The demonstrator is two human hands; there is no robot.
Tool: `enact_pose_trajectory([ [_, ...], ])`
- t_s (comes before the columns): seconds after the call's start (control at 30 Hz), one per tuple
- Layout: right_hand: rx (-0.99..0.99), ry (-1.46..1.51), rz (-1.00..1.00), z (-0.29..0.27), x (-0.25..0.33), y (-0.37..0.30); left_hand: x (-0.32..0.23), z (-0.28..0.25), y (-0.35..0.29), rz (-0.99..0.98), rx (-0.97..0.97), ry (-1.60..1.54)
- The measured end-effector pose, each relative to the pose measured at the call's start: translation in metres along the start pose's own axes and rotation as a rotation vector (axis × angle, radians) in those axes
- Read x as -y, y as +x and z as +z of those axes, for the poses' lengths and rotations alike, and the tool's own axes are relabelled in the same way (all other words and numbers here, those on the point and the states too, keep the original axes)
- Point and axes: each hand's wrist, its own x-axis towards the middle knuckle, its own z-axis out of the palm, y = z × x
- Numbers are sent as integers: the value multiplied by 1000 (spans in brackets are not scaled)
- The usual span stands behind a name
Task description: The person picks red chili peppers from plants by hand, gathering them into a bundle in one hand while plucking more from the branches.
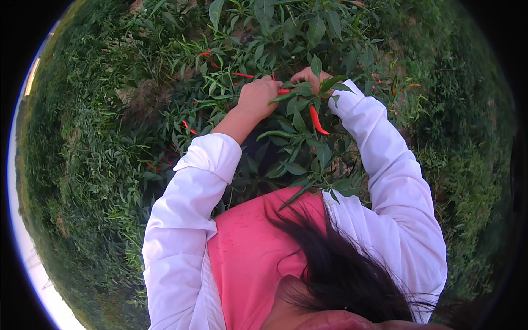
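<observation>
My left hand (259, 98) is closed among the chili plants, its back toward me and its fingertips hidden. A red chili pepper (284, 91) pokes out beside its thumb, and a bit of red shows above its fingers. Just to the right, my right hand (310, 77) has its fingers bent inward, partly behind leaves; what they grip is hidden. Below it a large red chili pepper (317, 121) hangs from a leafy branch (298, 107). A green chili pepper (276, 133) hangs lower on that plant.
Dense chili plants (93, 165) surround me on all sides. More red chilies (242, 75) show left of my hands, with green chilies (214, 100) close by. Leafy stems (308, 181) reach up against my pink top. Bare soil (146, 99) shows between plants.
</observation>
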Motion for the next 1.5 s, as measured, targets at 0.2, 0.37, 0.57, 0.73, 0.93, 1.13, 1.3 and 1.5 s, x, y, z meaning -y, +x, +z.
enact_pose_trajectory([
  [0.2, -71, -180, 51, 3, 6, 2, 1, 4, -3, 46, -85, 96],
  [0.37, -284, -27, 92, 20, 0, -1, 0, 3, -3, 25, -125, 123],
  [0.57, -625, -64, -183, 46, -22, -3, -3, 2, -1, -63, -85, 30],
  [0.73, -750, 828, 127, 54, -11, -13, -13, -23, 0, -233, -134, -550],
  [0.93, -1107, 403, 90, 75, 46, -95, -40, -67, -32, -325, -74, -1264],
  [1.13, -905, 30, -5, 71, 68, -113, -61, -61, -50, -223, 111, -1342],
  [1.3, -824, -159, -101, 68, 71, -106, -62, -57, -65, -38, -123, -909],
  [1.5, -814, -348, -96, 71, 75, -94, -71, -54, -76, 39, -148, -381],
])
